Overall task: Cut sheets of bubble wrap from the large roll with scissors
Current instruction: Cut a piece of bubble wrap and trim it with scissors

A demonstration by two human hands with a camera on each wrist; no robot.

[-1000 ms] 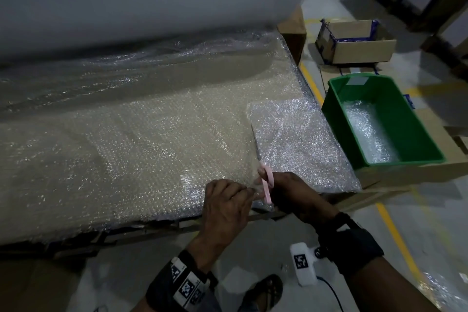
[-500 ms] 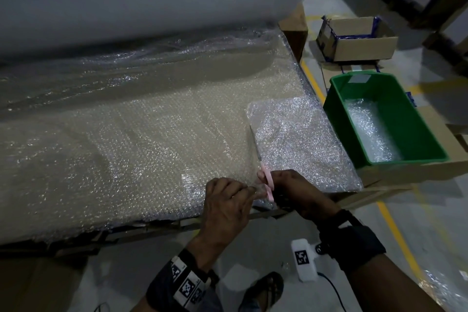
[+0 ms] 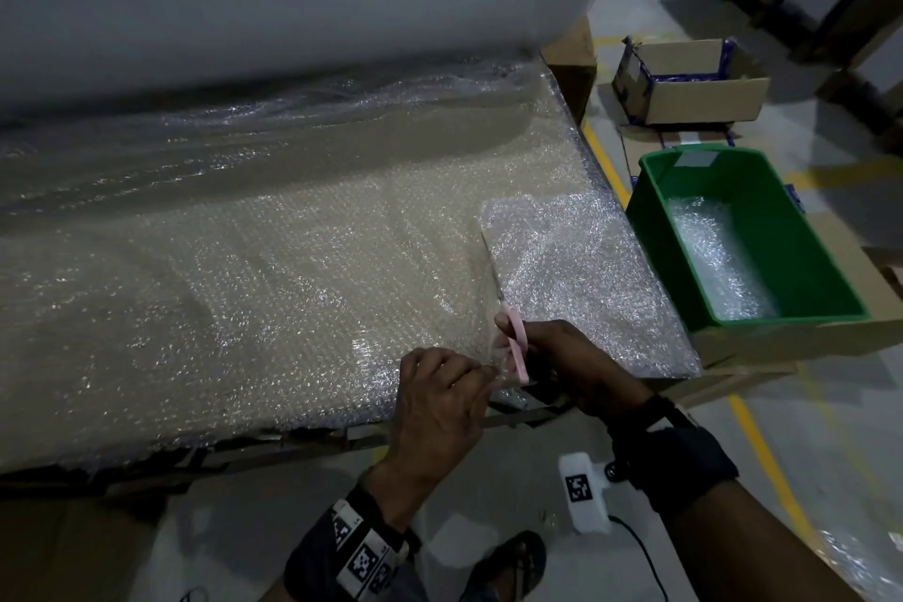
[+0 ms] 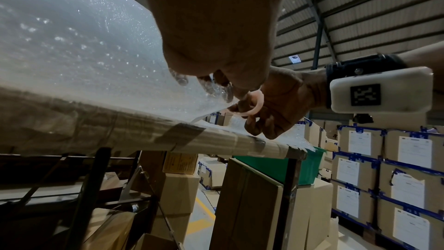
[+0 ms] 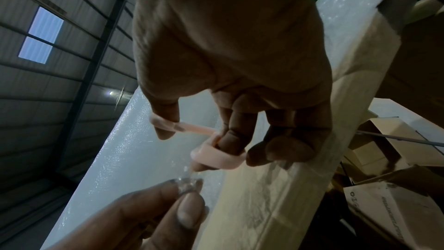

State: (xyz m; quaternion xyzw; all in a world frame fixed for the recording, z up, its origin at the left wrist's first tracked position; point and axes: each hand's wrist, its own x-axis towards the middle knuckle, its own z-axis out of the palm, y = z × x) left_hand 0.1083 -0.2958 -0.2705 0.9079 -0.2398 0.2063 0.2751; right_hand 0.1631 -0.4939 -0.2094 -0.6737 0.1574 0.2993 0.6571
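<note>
Head view high, looking down; 2 wrist views close, looking up; shared: both hands (image 3: 498,386) and table edge (image 4: 144,132).

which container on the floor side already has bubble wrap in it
The green bin, nearest the table's right edge; cut bubble wrap lies on its bottom. The open cardboard box behind it shows none.

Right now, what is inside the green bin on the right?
The green bin holds bubble wrap lying along its floor, apparently cut pieces. How many there are, and whether anything lies beneath them, cannot be seen. A pale label sticks to its far wall.
</note>
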